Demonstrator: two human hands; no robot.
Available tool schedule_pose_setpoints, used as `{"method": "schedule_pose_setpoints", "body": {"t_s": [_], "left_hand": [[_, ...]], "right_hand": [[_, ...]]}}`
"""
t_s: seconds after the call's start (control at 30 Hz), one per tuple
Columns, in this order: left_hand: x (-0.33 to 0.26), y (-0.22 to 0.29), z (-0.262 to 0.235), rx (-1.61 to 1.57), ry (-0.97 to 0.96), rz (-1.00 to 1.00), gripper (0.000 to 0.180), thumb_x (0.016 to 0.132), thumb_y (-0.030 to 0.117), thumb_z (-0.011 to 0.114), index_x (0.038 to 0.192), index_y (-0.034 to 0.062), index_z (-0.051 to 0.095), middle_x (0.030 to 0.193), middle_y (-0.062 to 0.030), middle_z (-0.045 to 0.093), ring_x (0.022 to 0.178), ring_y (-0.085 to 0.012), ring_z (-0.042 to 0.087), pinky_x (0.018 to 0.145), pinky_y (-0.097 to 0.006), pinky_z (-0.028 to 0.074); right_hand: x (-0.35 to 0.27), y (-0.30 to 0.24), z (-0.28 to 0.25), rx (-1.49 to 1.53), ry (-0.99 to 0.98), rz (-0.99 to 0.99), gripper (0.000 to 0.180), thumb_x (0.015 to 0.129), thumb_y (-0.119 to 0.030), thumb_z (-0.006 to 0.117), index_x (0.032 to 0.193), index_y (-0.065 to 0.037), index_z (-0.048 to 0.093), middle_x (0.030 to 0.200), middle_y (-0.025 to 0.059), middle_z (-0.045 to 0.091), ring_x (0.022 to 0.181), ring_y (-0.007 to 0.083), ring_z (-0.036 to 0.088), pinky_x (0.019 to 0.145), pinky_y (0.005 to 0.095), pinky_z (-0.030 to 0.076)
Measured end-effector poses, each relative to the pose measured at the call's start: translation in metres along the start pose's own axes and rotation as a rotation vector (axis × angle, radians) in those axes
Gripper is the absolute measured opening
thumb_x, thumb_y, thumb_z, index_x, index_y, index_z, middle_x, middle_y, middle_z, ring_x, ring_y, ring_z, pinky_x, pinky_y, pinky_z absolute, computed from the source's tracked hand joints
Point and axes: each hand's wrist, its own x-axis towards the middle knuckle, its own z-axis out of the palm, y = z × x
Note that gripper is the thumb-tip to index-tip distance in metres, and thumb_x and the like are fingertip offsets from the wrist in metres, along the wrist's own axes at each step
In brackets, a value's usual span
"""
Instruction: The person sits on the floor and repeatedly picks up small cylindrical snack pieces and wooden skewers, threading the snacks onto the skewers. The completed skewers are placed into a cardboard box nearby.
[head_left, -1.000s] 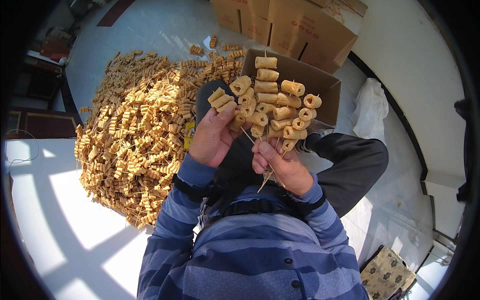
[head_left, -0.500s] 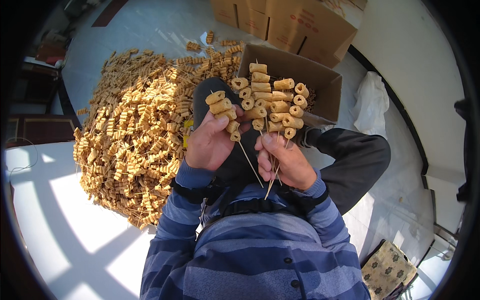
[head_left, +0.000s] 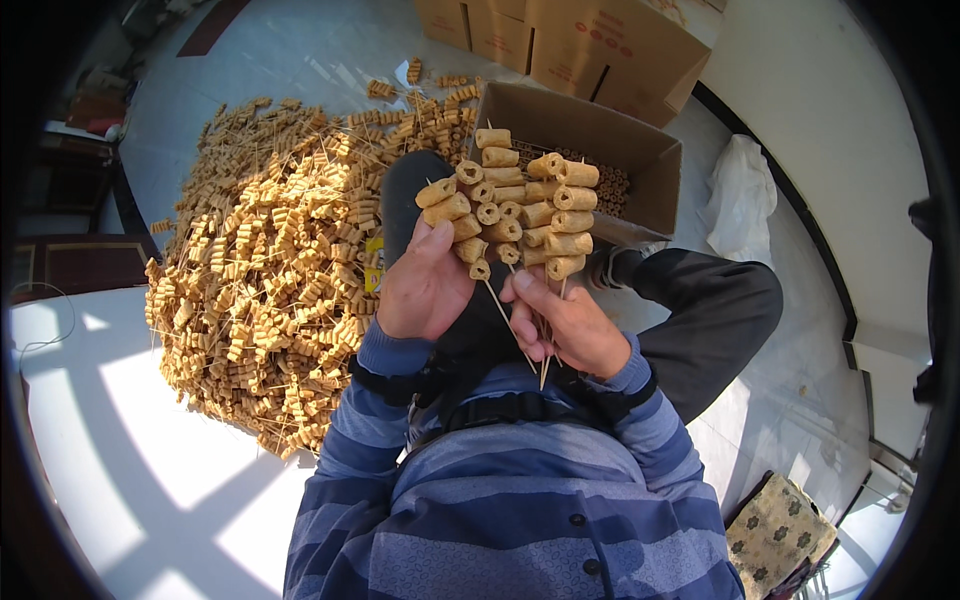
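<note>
Several skewers threaded with short, hollow golden-brown rolls fan out above my lap. My right hand closes on their bare sticks, thumb on top. My left hand grips the rolls of one more skewer at the left side of the bunch, with its bare stick slanting down toward my right hand. The rolls of both groups lie against each other. To the left spreads a large heap of similar skewers, loose and tangled. Beyond my hands an open cardboard box holds more skewered rolls.
Closed cardboard cartons stand behind the open box. A white plastic bag lies by the right wall. My bent leg extends right, and a flower-patterned cushion is at the lower right. Something yellow shows beside the heap.
The rolls in my left hand and the right-hand bunch have come together. The bunch has gathered into closer rows, and its sticks have drawn together.
</note>
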Motion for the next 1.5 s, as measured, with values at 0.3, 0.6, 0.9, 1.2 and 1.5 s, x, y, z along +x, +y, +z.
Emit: {"method": "schedule_pose_setpoints", "body": {"t_s": [0.3, 0.6, 0.9, 1.2, 1.5], "left_hand": [[0.004, -0.001, -0.009, 0.039, -0.074, -0.046, 0.054, 0.106, 0.03, 0.046, 0.149, 0.0007, 0.031, 0.146, -0.0157, 0.046, 0.134, -0.0275, 0.048, 0.114, -0.043, 0.037], [0.006, -0.003, -0.018, 0.062, 0.008, -0.052, 0.053, 0.102, 0.019, 0.052, 0.148, 0.0028, 0.032, 0.141, -0.0145, 0.05, 0.127, -0.0269, 0.053, 0.109, -0.043, 0.044], [0.006, 0.006, -0.036, 0.029, 0.088, -0.003, 0.048, 0.095, 0.025, 0.056, 0.135, 0.0012, 0.048, 0.119, -0.016, 0.061, 0.109, -0.0313, 0.062, 0.095, -0.048, 0.052], [0.013, 0.009, -0.024, -0.116, 0.06, 0.068, 0.061, 0.091, 0.021, 0.051, 0.147, -0.0006, 0.039, 0.143, -0.0226, 0.051, 0.131, -0.0387, 0.05, 0.11, -0.053, 0.041], [0.018, 0.005, -0.027, -0.152, 0.012, 0.027, 0.062, 0.09, 0.023, 0.051, 0.145, -0.0019, 0.04, 0.142, -0.0224, 0.052, 0.131, -0.0394, 0.052, 0.112, -0.055, 0.04]], "right_hand": [[0.003, 0.008, 0.005, -0.079, 0.046, -0.038, 0.03, 0.108, -0.03, 0.045, 0.106, -0.002, 0.055, 0.066, 0.0031, 0.055, 0.05, 0.0091, 0.053, 0.043, 0.0205, 0.038], [0.004, 0.012, 0.002, 0.034, 0.029, -0.017, 0.033, 0.107, -0.032, 0.049, 0.114, 0.0, 0.056, 0.08, 0.0066, 0.063, 0.065, 0.014, 0.063, 0.057, 0.0237, 0.052], [0.002, 0.007, -0.006, -0.14, 0.198, -0.084, 0.035, 0.106, -0.031, 0.052, 0.12, 0.0, 0.06, 0.075, 0.0033, 0.06, 0.066, 0.0127, 0.062, 0.062, 0.0263, 0.053], [0.005, 0.017, -0.015, -0.395, 0.203, -0.172, 0.033, 0.105, -0.028, 0.054, 0.123, -0.004, 0.065, 0.063, 0.0004, 0.058, 0.056, 0.0086, 0.056, 0.055, 0.024, 0.045], [0.004, 0.02, -0.017, -0.348, 0.061, -0.042, 0.037, 0.105, -0.032, 0.052, 0.127, -0.006, 0.064, 0.068, 0.002, 0.062, 0.058, 0.0089, 0.058, 0.058, 0.0236, 0.048]]}}
